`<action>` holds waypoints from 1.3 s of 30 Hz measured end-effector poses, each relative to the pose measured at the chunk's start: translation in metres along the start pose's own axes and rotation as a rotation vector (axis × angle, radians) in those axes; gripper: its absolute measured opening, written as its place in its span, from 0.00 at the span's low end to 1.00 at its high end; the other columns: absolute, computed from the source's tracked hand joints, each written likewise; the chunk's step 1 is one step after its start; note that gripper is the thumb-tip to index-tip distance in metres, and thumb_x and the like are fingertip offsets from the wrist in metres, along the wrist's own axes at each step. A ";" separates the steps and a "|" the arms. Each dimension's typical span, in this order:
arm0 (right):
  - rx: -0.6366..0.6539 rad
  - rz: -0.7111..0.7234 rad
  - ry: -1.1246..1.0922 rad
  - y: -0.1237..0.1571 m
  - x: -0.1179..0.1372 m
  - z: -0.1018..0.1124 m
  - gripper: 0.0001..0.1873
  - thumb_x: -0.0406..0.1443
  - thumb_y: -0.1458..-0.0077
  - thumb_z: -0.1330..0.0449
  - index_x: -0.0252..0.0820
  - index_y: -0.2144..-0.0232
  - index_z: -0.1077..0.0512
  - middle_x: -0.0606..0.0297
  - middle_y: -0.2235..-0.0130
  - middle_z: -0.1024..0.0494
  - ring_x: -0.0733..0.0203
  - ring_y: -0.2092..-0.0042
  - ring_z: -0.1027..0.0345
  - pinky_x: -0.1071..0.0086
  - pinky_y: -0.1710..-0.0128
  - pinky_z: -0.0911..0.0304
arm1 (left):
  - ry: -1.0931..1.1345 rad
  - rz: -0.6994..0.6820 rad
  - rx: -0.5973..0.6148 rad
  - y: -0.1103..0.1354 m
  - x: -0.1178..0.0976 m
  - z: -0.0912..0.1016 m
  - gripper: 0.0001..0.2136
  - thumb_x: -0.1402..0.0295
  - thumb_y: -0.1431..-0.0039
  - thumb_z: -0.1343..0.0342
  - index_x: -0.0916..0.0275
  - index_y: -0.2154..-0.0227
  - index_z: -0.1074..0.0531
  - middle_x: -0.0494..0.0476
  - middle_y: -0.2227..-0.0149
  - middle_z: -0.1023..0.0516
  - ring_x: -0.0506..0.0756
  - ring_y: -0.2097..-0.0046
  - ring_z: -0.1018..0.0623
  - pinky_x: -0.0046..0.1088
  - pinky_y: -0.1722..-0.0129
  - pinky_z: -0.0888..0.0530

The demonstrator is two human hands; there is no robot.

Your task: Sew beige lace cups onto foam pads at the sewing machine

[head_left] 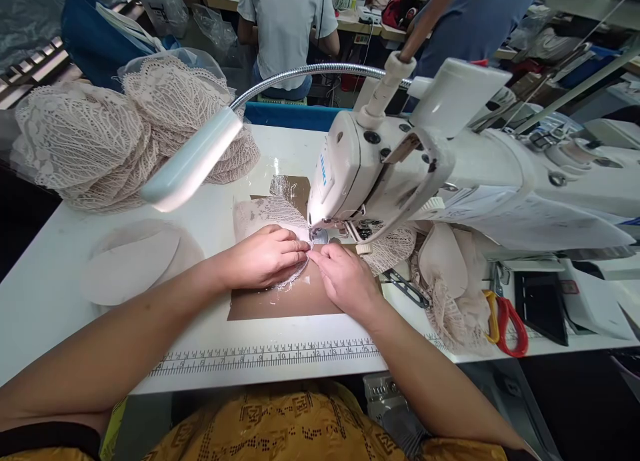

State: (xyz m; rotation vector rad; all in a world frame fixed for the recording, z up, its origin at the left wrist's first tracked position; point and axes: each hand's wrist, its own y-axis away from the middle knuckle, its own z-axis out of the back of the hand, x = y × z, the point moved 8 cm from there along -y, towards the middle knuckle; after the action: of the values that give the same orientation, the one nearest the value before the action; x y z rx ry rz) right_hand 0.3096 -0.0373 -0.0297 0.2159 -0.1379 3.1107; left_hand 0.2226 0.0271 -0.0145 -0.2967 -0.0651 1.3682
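A pale lace cup [267,214] lies under the needle end of the white sewing machine [345,161]. Over its right part rests my left hand [267,256], fingers together and closed on the fabric edge near the presser foot. Close beside those fingertips, my right hand [347,278] pinches the same edge from the right, thumb and forefinger together. The fingers hide the exact grip. Beneath the cup is a brown board [280,304] on the white table.
Stacked lace cups [90,141] stand at the left behind a lamp [193,158]. A smooth oval pad [133,264] lies nearer. On the right are thread snips [407,289], more lace [453,301] and red-handled scissors [513,328]. A ruler strip [280,356] runs along the front. Another person [287,34] sits ahead.
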 end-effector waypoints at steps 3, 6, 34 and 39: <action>-0.003 0.001 0.030 0.000 0.000 -0.002 0.22 0.28 0.41 0.49 0.43 0.47 0.27 0.59 0.60 0.25 0.58 0.65 0.33 0.66 0.65 0.41 | -0.015 -0.007 0.012 0.000 0.000 -0.001 0.12 0.67 0.32 0.53 0.64 0.52 0.28 0.63 0.45 0.26 0.60 0.51 0.27 0.39 0.53 0.32; -0.023 -0.002 0.055 0.000 0.000 -0.002 0.23 0.27 0.43 0.49 0.42 0.48 0.27 0.59 0.61 0.24 0.57 0.65 0.33 0.65 0.66 0.41 | -0.021 0.000 0.021 -0.001 0.001 -0.001 0.13 0.67 0.32 0.54 0.64 0.52 0.29 0.63 0.45 0.26 0.60 0.50 0.27 0.39 0.53 0.32; -0.179 0.142 -0.244 0.013 0.004 0.010 0.14 0.27 0.43 0.45 0.39 0.58 0.23 0.61 0.65 0.23 0.59 0.63 0.32 0.67 0.62 0.36 | 0.150 0.105 -0.014 0.002 0.006 0.012 0.11 0.65 0.37 0.48 0.63 0.72 0.27 0.56 0.73 0.27 0.55 0.67 0.31 0.32 0.65 0.36; -0.183 0.161 -0.271 0.014 0.006 0.012 0.13 0.28 0.43 0.45 0.38 0.59 0.23 0.60 0.65 0.23 0.59 0.63 0.31 0.66 0.61 0.35 | 0.170 0.168 0.013 0.003 0.009 0.006 0.10 0.68 0.37 0.50 0.63 0.72 0.26 0.56 0.73 0.26 0.55 0.66 0.29 0.31 0.65 0.35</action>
State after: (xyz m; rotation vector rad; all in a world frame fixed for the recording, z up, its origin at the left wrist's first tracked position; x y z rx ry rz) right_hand 0.3049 -0.0519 -0.0182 0.6514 -0.4631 3.1821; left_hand 0.2209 0.0377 -0.0109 -0.4135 0.1123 1.5040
